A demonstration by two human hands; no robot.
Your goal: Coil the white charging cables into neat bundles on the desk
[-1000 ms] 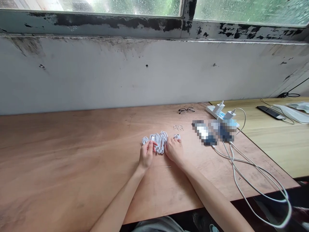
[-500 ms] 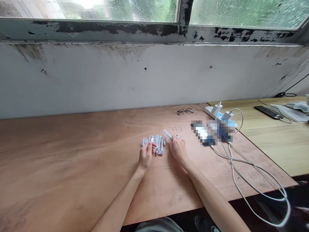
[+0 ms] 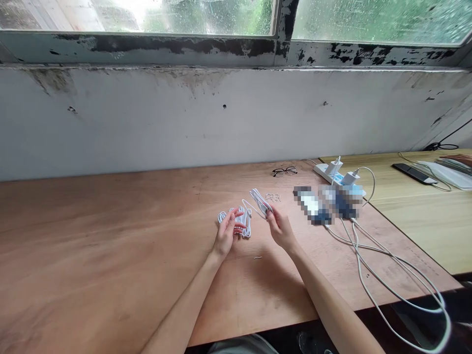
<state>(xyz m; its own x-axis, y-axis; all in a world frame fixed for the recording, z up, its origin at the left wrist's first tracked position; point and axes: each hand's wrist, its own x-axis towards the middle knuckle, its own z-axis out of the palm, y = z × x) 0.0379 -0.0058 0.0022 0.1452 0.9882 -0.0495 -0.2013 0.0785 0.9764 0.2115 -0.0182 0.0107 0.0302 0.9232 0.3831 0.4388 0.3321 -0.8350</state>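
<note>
We see our two bare hands above a reddish-brown plywood desk [image 3: 110,255]. Our landmark is a loose bundle of thin white coiled cable [image 3: 241,222], which lies flat on this desk in front of us. Our left hand [image 3: 225,233] is at the near-left side of the bundle. Its fingers are half open and curved, and the fingertips touch the coil, but we cannot tell if they really grip it. Our right hand [image 3: 280,228] is to the right of the bundle and is nearly closed: the thumb and fingers pinch a folded white cable loop [image 3: 260,202], and a thin arc of cable goes from this loop toward the bundle. Just behind the loop lies a small heap of silver wire pieces [image 3: 273,197]. Farther behind the bundle are black-framed glasses [image 3: 284,171]. Well to the right of the bundle we see a white power strip [image 3: 320,169] with two white chargers [image 3: 334,167], two pixelated objects [image 3: 326,205] that are too blurred to name, and long thick white cables [image 3: 358,265].
</note>
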